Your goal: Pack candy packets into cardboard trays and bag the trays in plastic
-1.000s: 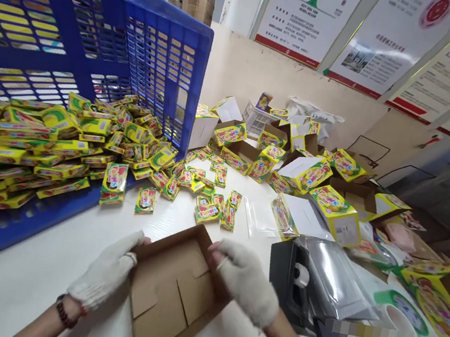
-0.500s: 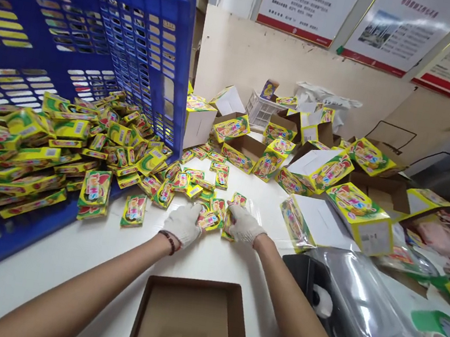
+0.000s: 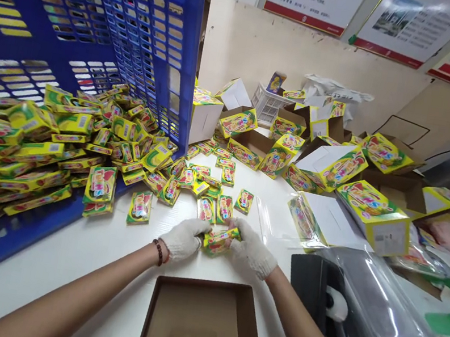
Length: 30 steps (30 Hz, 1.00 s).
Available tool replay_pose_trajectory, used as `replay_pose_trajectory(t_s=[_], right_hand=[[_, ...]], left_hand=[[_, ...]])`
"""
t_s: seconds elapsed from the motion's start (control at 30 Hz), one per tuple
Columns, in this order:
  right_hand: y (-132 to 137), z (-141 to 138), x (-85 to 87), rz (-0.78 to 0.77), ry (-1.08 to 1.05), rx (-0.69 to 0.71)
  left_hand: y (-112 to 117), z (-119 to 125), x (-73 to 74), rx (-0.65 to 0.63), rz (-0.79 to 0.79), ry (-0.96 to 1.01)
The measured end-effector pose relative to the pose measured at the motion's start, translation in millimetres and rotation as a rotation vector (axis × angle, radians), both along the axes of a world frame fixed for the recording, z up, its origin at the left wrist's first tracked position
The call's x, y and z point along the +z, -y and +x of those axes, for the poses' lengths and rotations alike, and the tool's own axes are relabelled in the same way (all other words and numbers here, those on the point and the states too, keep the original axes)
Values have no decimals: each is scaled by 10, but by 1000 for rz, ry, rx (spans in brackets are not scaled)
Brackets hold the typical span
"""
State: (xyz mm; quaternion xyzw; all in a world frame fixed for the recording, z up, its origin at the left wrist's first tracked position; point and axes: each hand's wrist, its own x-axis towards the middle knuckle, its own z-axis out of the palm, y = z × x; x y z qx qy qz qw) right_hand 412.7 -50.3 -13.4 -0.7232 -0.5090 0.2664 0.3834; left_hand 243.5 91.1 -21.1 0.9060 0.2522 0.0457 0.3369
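Note:
Both my hands wear white knit gloves with bare fingertips. Between them, just beyond an open brown cardboard box, they hold a small yellow-green candy box. My left hand grips its left end, a dark bracelet at the wrist. My right hand pinches the right end. Whether it is one box or several pressed together, I cannot tell. Right behind lie more small candy boxes on the white table, some flat and some overlapping. A single candy box lies apart to their right.
A blue plastic crate, tipped on its side at left, spills a heap of candy boxes. Larger printed display cartons crowd the back right. A black tape dispenser and clear plastic bags lie beside my right arm.
My hands have drawn nearer to me and closer together, bringing small candy boxes between them. One candy box now lies alone where my right hand was. The view has shifted slightly.

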Motion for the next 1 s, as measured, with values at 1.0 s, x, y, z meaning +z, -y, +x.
replay_pose_trajectory(t_s=[1.0], right_hand=[[106,-250,-253,82,256,2]], left_hand=[[-443,1136,232,-429,284,0]])
